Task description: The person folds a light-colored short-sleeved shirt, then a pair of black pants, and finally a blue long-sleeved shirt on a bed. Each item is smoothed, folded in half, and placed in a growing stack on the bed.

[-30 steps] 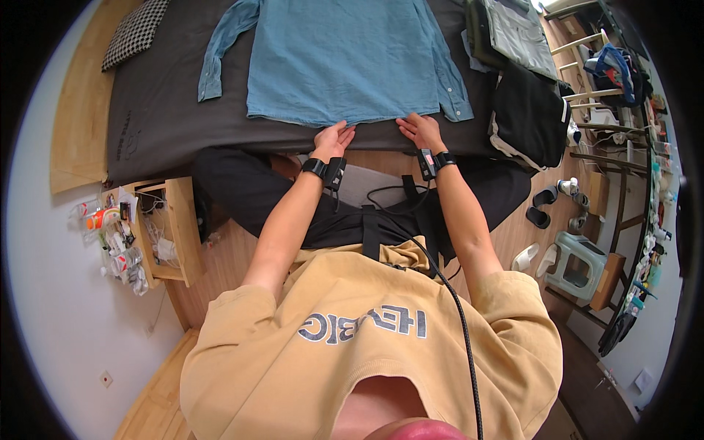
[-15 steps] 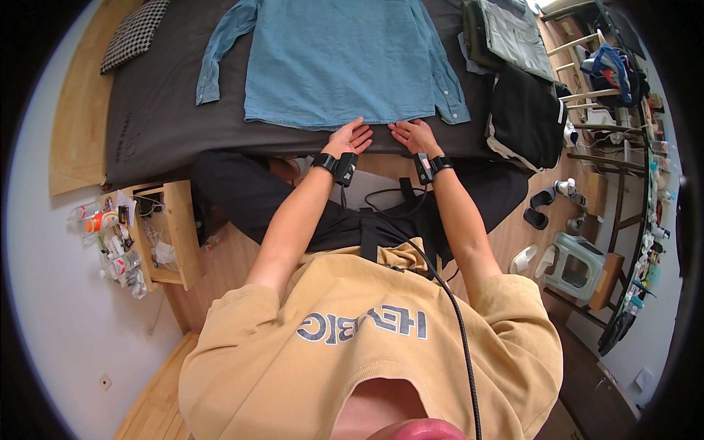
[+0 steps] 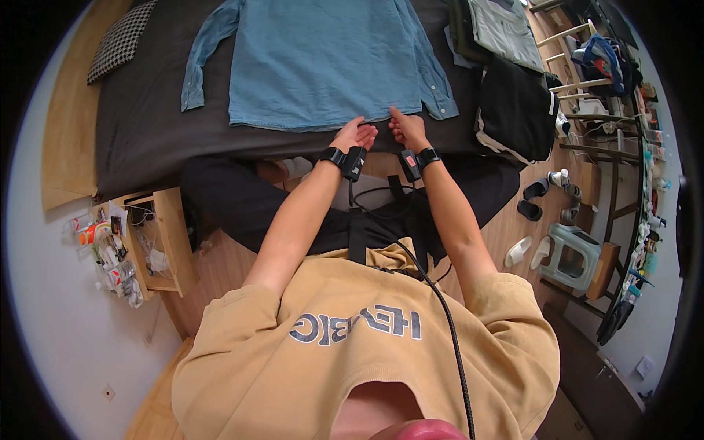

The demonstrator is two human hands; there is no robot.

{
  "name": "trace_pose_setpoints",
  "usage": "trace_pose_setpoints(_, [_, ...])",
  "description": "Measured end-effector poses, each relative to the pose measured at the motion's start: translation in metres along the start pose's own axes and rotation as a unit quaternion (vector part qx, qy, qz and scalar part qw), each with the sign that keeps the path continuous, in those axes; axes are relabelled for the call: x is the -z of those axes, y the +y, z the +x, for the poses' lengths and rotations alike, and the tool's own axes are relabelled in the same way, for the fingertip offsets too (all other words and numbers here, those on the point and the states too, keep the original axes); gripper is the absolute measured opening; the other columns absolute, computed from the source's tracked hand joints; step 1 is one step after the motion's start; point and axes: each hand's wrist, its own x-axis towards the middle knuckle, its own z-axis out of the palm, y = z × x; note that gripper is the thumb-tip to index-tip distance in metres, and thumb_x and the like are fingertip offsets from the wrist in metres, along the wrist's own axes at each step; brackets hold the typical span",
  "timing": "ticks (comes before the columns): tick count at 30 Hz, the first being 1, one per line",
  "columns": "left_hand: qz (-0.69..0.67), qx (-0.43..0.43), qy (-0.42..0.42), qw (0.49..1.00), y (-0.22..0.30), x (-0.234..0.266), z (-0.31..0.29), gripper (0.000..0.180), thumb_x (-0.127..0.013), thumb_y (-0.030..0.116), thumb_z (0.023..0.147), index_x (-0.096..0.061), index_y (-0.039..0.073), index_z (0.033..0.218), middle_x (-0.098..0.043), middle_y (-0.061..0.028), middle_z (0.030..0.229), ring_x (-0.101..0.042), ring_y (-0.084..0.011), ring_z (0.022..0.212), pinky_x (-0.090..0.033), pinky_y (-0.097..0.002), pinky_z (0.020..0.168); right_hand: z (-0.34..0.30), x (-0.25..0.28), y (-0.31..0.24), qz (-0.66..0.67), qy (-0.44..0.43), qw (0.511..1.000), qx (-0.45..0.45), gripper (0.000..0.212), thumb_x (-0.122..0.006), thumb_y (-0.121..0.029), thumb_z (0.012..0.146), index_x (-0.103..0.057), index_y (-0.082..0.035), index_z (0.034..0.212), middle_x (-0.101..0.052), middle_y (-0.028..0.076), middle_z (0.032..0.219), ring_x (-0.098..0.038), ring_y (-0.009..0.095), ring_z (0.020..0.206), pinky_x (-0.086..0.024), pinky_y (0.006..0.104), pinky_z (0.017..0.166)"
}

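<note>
A blue long-sleeved button-cuff shirt lies spread on the dark grey bed sheet, its bottom hem towards me. Palm up, my left hand rests at the hem with its fingers stretched out and the thumb near the cloth. Just to its right, my right hand has its fingers curled in, with thumb and fingertips closed on the hem. Both wrists wear black straps with small dark boxes. The upper part of the shirt runs out of view.
Folded black clothing and a grey folded garment lie on the bed's right. A checked cushion is at the far left. Beside the bed stand a wooden cabinet and, to the right, a grey-green stool and slippers.
My right hand has gone from spread fingers to curled ones, closing on the hem and shifting slightly left. The left hand stays at the hem. The whole view has shifted a little.
</note>
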Motion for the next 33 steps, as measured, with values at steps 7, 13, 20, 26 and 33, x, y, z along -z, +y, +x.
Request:
trace_pose_setpoints(7, [-0.009,-0.055,0.022,0.998,-0.001,-0.008,0.009,0.029,-0.075,0.033,0.102,-0.066,0.008,0.112,-0.079,-0.0053,0.108,-0.078,-0.0188,0.094,-0.061,-0.0315,0.068,0.005,-0.005,0.014,0.106,-0.029,0.994,-0.025,0.03,-0.079,-0.029,0.099,-0.069,-0.001,0.103,-0.079,0.011,0.095,-0.071,0.014,0.073,-0.057,0.026,0.061])
trace_pose_setpoints(13, [-0.023,-0.051,0.012,0.998,-0.003,-0.002,0.014,0.017,-0.077,0.021,0.101,-0.069,0.008,0.11,-0.079,-0.0067,0.107,-0.078,-0.0206,0.096,-0.063,-0.0339,0.074,-0.008,0.0,0.022,0.134,-0.061,0.989,0.017,0.023,-0.075,-0.022,0.103,-0.063,-0.004,0.11,-0.075,0.008,0.108,-0.075,0.019,0.098,-0.06,0.03,0.081])
trace_pose_setpoints(20, [-0.07,-0.093,-0.025,0.993,-0.017,0.009,0.008,0.016,-0.079,0.009,0.098,-0.069,0.008,0.11,-0.078,-0.0078,0.108,-0.077,-0.022,0.105,-0.062,-0.0351,0.086,-0.013,0.003,0.03,0.216,-0.082,0.973,0.003,0.014,-0.071,-0.016,0.106,-0.058,-0.01,0.109,-0.07,0.006,0.116,-0.07,0.024,0.12,-0.055,0.04,0.101])
trace_pose_setpoints(26, [-0.047,-0.117,-0.049,0.991,-0.023,0.011,0.01,0.022,-0.08,0.005,0.095,-0.068,0.014,0.111,-0.076,-0.0009,0.106,-0.074,-0.0175,0.106,-0.058,-0.0343,0.09,-0.024,-0.008,0.024,0.225,-0.114,0.968,-0.006,0.022,-0.073,-0.018,0.104,-0.06,-0.007,0.119,-0.069,0.009,0.126,-0.066,0.025,0.127,-0.054,0.0421,0.103])
trace_pose_setpoints(33, [-0.043,-0.188,-0.047,0.98,-0.031,0.007,0.008,0.023,-0.08,0.004,0.094,-0.067,0.014,0.11,-0.075,-0.0002,0.105,-0.071,-0.0149,0.099,-0.055,-0.0319,0.083,-0.033,-0.021,0.016,0.174,-0.108,0.978,0.033,0.025,-0.074,-0.017,0.103,-0.063,-0.003,0.121,-0.074,0.01,0.117,-0.074,0.024,0.112,-0.06,0.037,0.092])
